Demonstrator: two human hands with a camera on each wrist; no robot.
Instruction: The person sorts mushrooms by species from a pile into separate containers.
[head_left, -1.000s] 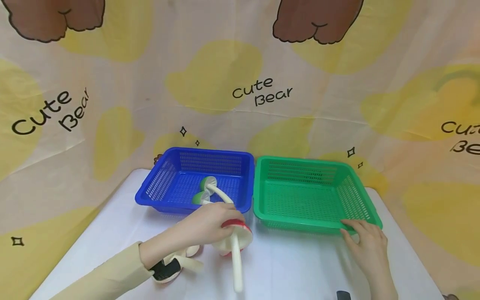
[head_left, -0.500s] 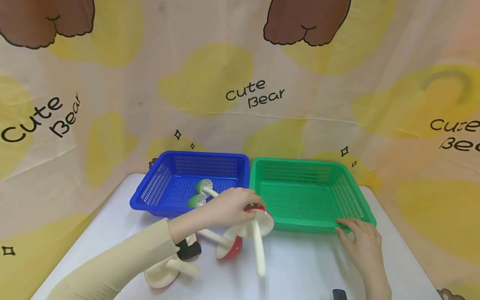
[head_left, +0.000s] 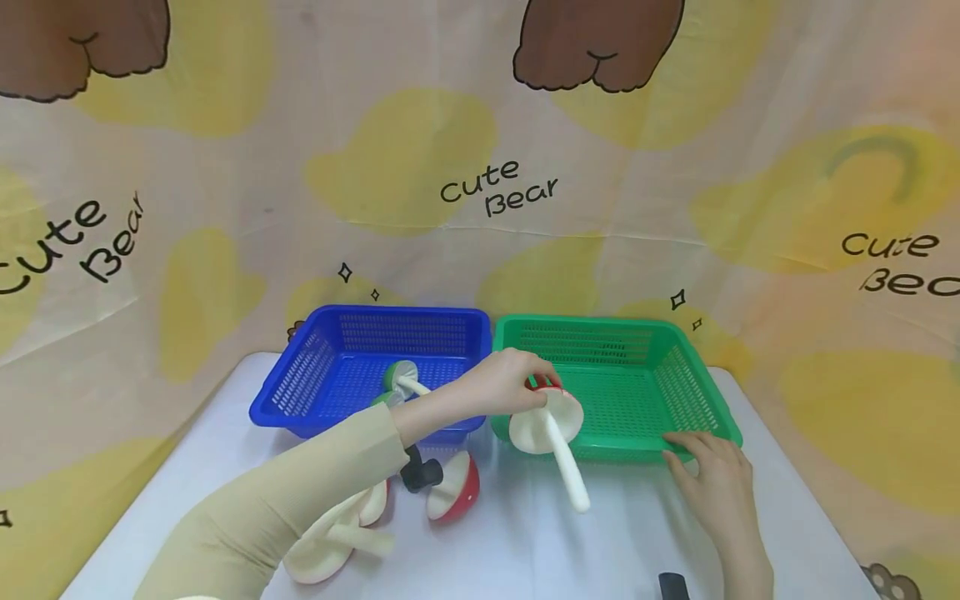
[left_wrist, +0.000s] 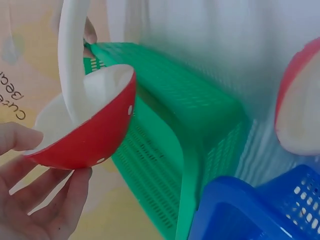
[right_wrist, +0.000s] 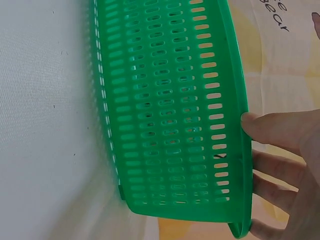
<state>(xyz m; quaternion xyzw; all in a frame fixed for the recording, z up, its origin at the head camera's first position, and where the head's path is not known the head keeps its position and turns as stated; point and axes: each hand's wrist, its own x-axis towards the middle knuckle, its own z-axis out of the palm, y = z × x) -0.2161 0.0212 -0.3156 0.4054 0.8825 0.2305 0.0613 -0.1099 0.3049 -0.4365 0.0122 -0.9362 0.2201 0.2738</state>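
- The left hand (head_left: 501, 385) gripped a red toy mushroom (head_left: 546, 413) by its cap, fingers curled over the top, the white stem slanting down away from the fingertips
- The mushroom hung above the near left corner of the green basket (head_left: 697, 392)
- The right hand (head_left: 711, 477) rested on the basket's near right rim, fingers nearly straight and slightly spread
- Behind the left wrist lay two more red mushrooms (head_left: 453, 497) and a blue basket (head_left: 300, 392)

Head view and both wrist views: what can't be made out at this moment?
- Green-capped toy mushrooms in the blue plastic basket: partly hidden by the left forearm, head view; count unclear.
- Black object: cut by the bottom edge.
- Red-capped toy mushroom in the left hand: stem end cut off, left wrist view.
- Right hand on the green plastic basket: cut off by the frame edge.
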